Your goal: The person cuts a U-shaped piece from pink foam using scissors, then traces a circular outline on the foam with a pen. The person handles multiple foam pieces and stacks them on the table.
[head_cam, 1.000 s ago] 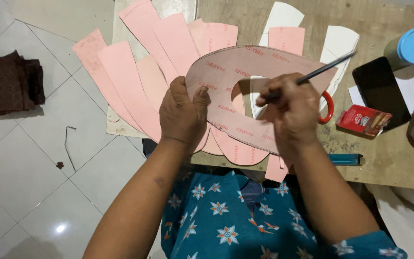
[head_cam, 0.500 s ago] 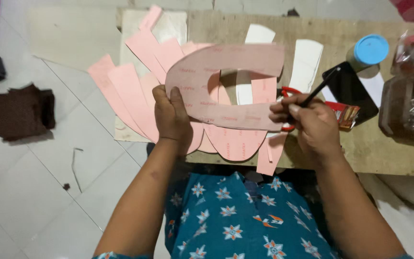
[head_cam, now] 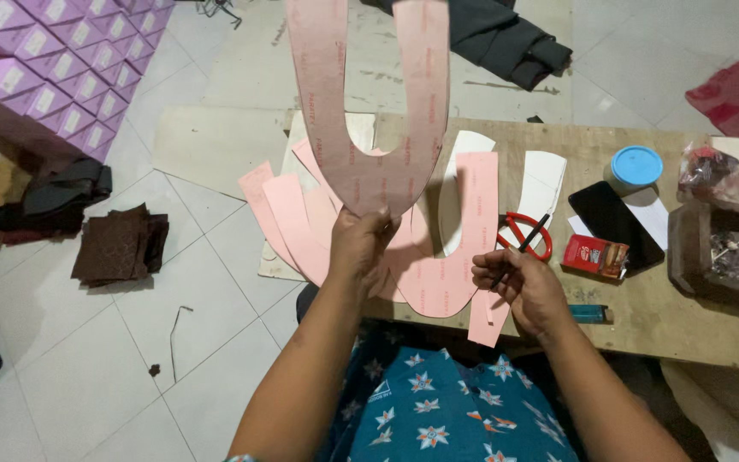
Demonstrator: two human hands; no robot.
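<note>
My left hand point(head_cam: 359, 244) grips the curved bottom of a large pink U-shaped board piece point(head_cam: 369, 103) and holds it upright above the low wooden table point(head_cam: 643, 334). My right hand point(head_cam: 519, 287) holds a thin dark pen point(head_cam: 519, 248) just above the table's near side. Under both hands lie several pink cut pieces point(head_cam: 455, 248) and white cut pieces point(head_cam: 549, 184), fanned across the table's left part.
Red-handled scissors point(head_cam: 519, 231), a small red packet point(head_cam: 594, 257), a black phone point(head_cam: 613, 222), a blue lighter point(head_cam: 590, 313), a blue-lidded jar point(head_cam: 635, 167) and a box point(head_cam: 720, 252) lie right. Dark brown fabric stack point(head_cam: 117, 244) and purple boxes point(head_cam: 44, 68) occupy the floor left.
My left hand has lifted the U-shaped pink piece off the pile and turned it upright. My right hand let go of it and dropped toward the table with the pen. The view has tilted up.
</note>
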